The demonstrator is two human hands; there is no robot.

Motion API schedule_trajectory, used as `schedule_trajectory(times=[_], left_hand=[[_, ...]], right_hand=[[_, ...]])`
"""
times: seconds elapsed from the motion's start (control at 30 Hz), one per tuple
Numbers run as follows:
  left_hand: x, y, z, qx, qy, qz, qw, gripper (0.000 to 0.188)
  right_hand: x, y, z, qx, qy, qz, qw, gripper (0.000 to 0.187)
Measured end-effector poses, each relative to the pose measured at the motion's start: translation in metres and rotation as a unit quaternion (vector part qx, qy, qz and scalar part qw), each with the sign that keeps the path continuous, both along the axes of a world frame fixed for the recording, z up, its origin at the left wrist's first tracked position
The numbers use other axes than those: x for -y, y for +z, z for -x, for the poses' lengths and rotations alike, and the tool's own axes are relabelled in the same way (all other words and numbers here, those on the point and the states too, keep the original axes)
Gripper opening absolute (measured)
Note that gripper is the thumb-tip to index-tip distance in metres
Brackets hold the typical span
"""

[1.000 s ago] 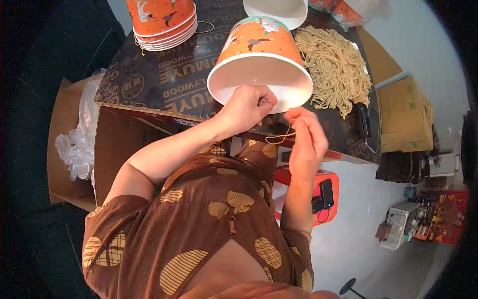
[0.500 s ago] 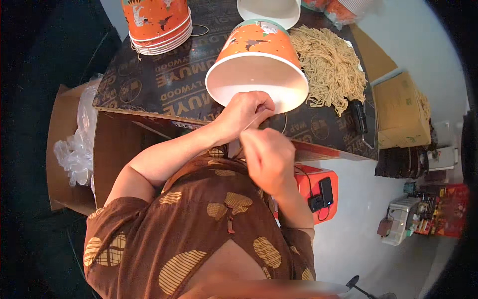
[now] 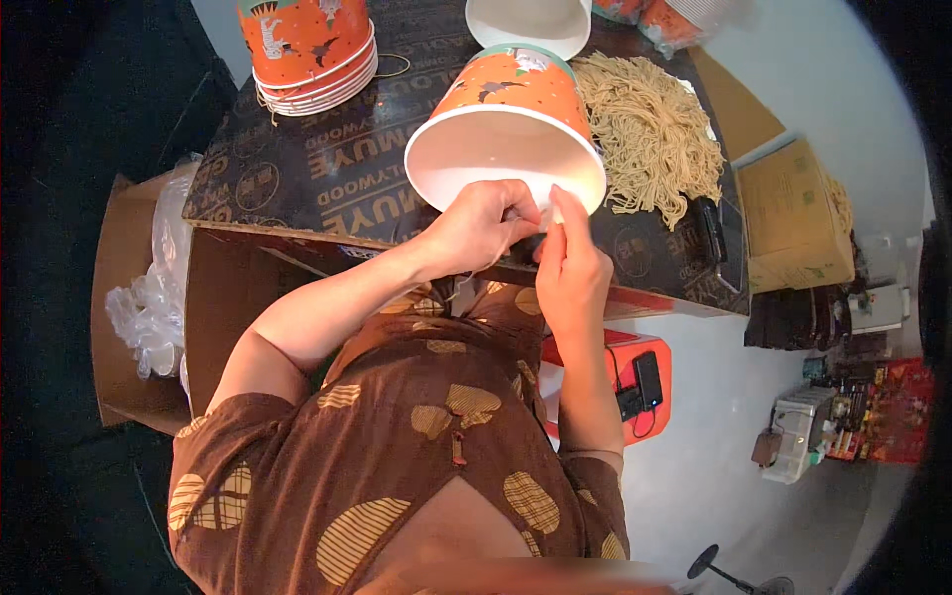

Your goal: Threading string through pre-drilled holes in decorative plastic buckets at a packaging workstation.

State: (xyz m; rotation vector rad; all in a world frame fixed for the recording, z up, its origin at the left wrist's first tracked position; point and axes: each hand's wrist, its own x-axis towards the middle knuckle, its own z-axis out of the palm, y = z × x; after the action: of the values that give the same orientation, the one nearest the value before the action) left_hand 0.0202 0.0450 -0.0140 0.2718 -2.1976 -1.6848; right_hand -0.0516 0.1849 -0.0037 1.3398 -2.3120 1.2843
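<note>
An orange paper bucket (image 3: pixel 501 94) with dark printed shapes lies on its side, its white mouth facing me. At the near edge of its rim my left hand (image 3: pixel 484 226) pinches a thin beige cord (image 3: pixel 471 276), whose loose end hangs toward my lap. My right hand (image 3: pixel 573 260) meets it from the right, thumb and finger closed at the rim beside the left fingertips. The cord between the fingers is mostly hidden. Right of the bucket lies a heap of beige cords (image 3: pixel 650 129).
A stack of similar orange buckets (image 3: pixel 309 50) stands at the far left of the dark plywood table (image 3: pixel 268 188). Behind the bucket is a white container (image 3: pixel 531 25). A black tool (image 3: pixel 709 230) lies at the right edge. Cardboard boxes (image 3: pixel 793 213) flank the table.
My right hand has swung up from below the rim to meet my left fingers at the bucket's mouth. The left hand has stayed nearly in place.
</note>
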Motion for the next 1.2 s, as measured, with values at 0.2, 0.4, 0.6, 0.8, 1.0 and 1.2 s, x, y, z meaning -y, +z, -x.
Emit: schedule_trajectory(times=[0.2, 0.4, 0.6, 0.8, 1.0, 1.2], left_hand=[[0.001, 0.005, -0.001, -0.007, -0.015, -0.001, 1.000, 0.005], [0.005, 0.008, 0.003, 0.023, -0.012, -0.077, 0.997, 0.009], [0.013, 0.011, 0.007, 0.065, -0.045, -0.101, 0.992, 0.010], [0.020, 0.010, 0.007, 0.065, -0.094, -0.121, 0.986, 0.008], [0.021, 0.010, 0.007, 0.073, -0.116, -0.111, 0.984, 0.009], [0.016, 0.008, 0.004, 0.074, -0.123, -0.081, 0.986, 0.011]], right_hand=[[0.002, -0.007, 0.012, -0.038, 0.011, -0.045, 0.998, 0.015], [0.003, -0.016, 0.012, 0.035, 0.026, 0.002, 0.999, 0.005], [-0.004, -0.016, 0.014, 0.049, 0.086, 0.030, 0.995, 0.004], [-0.009, -0.020, 0.018, -0.009, 0.106, 0.046, 0.993, 0.005], [-0.004, -0.012, 0.014, -0.010, 0.084, 0.103, 0.991, 0.015], [0.002, -0.024, 0.010, -0.077, 0.004, 0.093, 0.993, 0.019]])
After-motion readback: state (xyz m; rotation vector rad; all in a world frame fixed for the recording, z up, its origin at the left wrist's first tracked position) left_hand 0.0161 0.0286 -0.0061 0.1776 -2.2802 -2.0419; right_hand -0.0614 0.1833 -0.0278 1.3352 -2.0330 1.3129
